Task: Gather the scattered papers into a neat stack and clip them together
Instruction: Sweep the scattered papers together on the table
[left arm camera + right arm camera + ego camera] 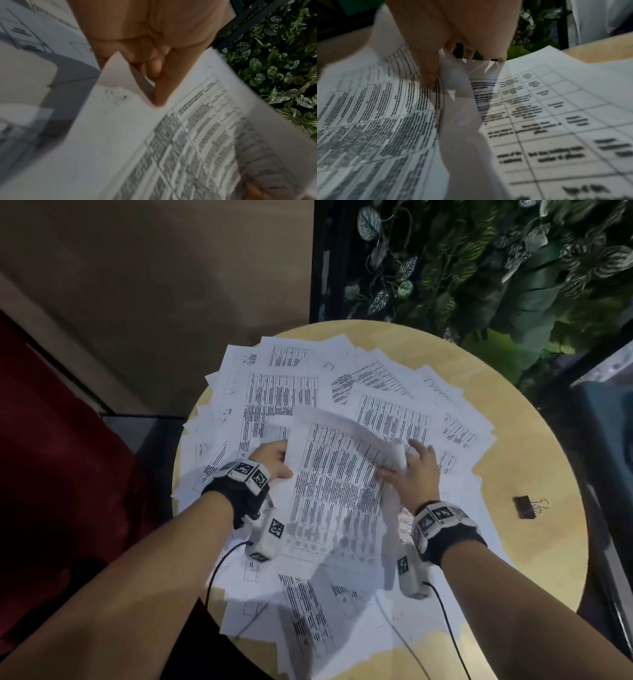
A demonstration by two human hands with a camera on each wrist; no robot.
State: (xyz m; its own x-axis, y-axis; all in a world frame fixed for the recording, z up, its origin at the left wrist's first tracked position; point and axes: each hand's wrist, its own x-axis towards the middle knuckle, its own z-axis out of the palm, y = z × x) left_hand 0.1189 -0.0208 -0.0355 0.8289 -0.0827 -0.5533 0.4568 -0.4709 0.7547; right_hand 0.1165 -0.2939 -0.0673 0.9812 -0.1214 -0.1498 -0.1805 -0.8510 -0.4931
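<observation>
Several printed sheets (284, 392) lie fanned over a round wooden table (534, 460). A small bundle of sheets (335, 487) is lifted above them between both hands. My left hand (274, 462) pinches the bundle's left edge, thumb on top (163, 92). My right hand (416, 470) holds the right edge, thumb (428, 73) pressing the printed face and fingers behind a curled part of the paper (453, 75). A black binder clip (525, 506) lies alone on bare wood to the right.
Green foliage (496, 268) and a dark frame stand behind the table. A red seat (61, 457) is at the left. Cables (442, 611) from the wrist cameras trail over the near papers. Bare wood shows along the table's right side.
</observation>
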